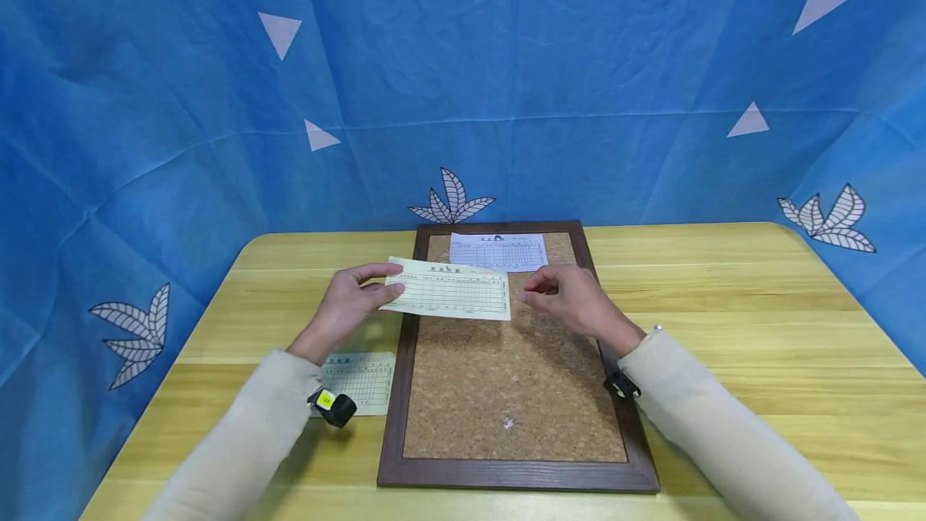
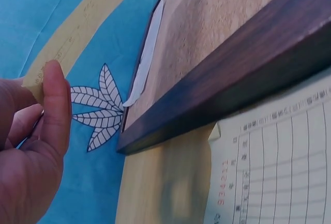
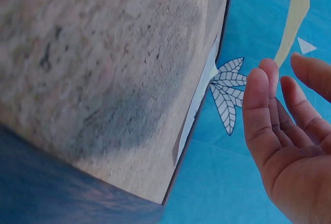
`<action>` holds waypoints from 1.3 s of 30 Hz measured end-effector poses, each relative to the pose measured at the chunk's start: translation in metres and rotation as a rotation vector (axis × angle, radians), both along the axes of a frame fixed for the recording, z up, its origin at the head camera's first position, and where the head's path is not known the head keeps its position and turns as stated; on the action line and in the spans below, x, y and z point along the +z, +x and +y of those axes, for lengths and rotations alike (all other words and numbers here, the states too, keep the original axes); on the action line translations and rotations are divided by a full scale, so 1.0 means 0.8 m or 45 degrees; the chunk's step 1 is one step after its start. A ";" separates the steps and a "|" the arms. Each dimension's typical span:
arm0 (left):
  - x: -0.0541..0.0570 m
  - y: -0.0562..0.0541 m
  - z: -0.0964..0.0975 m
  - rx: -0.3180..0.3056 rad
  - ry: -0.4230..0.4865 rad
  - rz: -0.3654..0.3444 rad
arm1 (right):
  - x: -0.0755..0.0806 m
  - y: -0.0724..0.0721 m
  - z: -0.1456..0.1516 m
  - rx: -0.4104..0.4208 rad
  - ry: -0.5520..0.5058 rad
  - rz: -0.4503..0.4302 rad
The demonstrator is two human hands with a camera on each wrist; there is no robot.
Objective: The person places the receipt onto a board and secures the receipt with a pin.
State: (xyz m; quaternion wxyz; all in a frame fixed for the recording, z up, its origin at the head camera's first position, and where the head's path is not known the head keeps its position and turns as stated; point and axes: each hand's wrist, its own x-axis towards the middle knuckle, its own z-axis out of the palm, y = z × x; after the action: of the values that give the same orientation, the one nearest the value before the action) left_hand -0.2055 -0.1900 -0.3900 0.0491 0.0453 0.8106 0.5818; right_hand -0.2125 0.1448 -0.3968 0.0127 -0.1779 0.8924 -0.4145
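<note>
In the head view my left hand (image 1: 354, 300) pinches the left end of a pale yellow-green receipt slip (image 1: 456, 289) printed with a table. The slip is held above the upper part of a cork board (image 1: 506, 376) with a dark wood frame. My right hand (image 1: 571, 296) is just beyond the slip's right end, its fingers loosely bent. In the right wrist view, thumb and fingers (image 3: 256, 110) stand apart with nothing seen between them. A white printed slip (image 1: 499, 252) lies at the top of the cork, with a small dark spot at its upper edge.
More yellow-green slips (image 1: 362, 384) lie on the wooden table (image 1: 738, 328), left of the board and partly under my left forearm. A small whitish mark (image 1: 509, 423) shows low on the cork. Behind the table hangs a blue patterned cloth (image 1: 579, 63).
</note>
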 end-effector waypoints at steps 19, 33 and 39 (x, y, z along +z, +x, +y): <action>-0.006 -0.001 0.029 -0.005 0.086 0.010 | 0.003 -0.003 0.001 0.041 -0.338 -0.331; -0.011 -0.003 0.052 0.035 0.072 0.005 | -0.002 -0.007 0.011 -0.010 -0.345 -0.284; -0.012 -0.005 0.062 0.055 0.077 0.001 | 0.000 -0.009 0.015 -0.087 -0.292 -0.261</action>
State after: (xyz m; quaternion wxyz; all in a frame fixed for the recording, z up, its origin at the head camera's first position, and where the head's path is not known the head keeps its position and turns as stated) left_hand -0.2091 -0.1402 -0.3994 0.0346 0.0295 0.7935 0.6069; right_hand -0.2201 0.1572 -0.3970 0.0690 -0.1045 0.8388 -0.5298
